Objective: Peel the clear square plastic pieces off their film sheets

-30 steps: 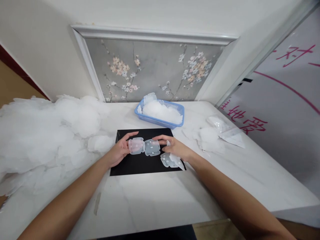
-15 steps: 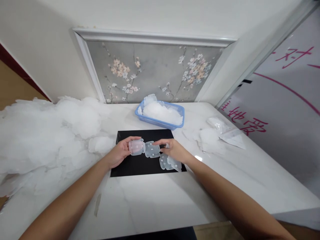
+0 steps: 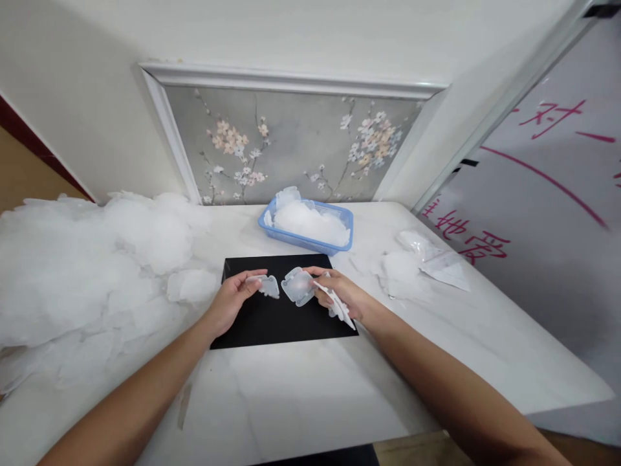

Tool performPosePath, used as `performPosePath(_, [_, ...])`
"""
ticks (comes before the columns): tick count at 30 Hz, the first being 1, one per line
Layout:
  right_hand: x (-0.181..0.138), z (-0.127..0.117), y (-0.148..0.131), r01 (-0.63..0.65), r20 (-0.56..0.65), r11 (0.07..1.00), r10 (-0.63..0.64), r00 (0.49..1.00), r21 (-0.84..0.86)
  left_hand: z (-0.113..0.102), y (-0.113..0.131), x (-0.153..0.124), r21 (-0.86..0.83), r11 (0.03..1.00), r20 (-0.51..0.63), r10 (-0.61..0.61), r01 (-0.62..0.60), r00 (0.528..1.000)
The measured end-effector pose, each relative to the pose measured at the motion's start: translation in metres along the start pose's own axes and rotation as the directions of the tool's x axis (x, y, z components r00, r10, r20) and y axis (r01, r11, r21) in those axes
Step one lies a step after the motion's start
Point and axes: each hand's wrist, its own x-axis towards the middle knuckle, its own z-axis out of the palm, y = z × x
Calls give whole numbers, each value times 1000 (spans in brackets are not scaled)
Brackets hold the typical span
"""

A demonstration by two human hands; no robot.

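Observation:
My left hand [image 3: 235, 299] pinches a small translucent plastic piece [image 3: 268, 286], tilted above the black mat [image 3: 272, 327]. Between the thumb and fingers of my right hand [image 3: 339, 291] are more translucent plastic pieces. One, a rounded piece with small tabs at its edges [image 3: 297, 287], points toward the left hand; the others, a stack with white studs [image 3: 337, 305], hang edge-on below the palm. A narrow gap separates the pieces of the two hands. Some fingertips of the right hand are hidden behind the pieces.
A large heap of similar translucent pieces [image 3: 72, 265] covers the table's left side. Behind the mat stands a blue basket [image 3: 305, 247] filled with more. On the right lie a smaller pile [image 3: 400, 272] and a clear plastic bag [image 3: 439, 262]. The wall [image 3: 291, 39] rises behind.
The pieces lying on the mat have been picked up into my right hand. The piece in my left hand has tilted. The view has shifted slightly.

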Motion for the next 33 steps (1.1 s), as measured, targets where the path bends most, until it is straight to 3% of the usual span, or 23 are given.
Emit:
performPosePath(8, [1, -4, -2, -40, 73, 996, 34, 997, 80, -4, 1, 4, -161, 982, 95, -84, 98, 992])
performPosePath(18, [2, -2, 1, 11, 35, 1000, -11, 999, 3, -7, 1, 8, -311, 930, 55, -187, 195, 981])
performPosePath(27, [1, -2, 6, 24, 43, 987, -18, 999, -157, -7, 5, 6, -259, 947, 66, -178, 189, 982])
performPosePath(33, [-3, 12, 4, 122, 85, 920, -97, 992, -372, 5, 3, -3, -57, 993, 22, -98, 99, 995])
